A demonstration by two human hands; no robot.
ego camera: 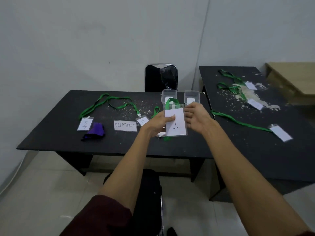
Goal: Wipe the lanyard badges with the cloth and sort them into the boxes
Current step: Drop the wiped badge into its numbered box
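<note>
Plastic badge point(176, 124) between left hand point(156, 124) and right hand point(197, 118), boxes point(191, 97) just beyond.

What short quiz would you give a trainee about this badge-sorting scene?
1. True or false: a hand holds the purple cloth.
2. Which number is written on the badge that the left hand pinches?
3. How many clear boxes stand near the far edge of the table? A) one B) two C) four
Key: 1 false, it lies on the table; 2 the number 1; 3 B.
</note>
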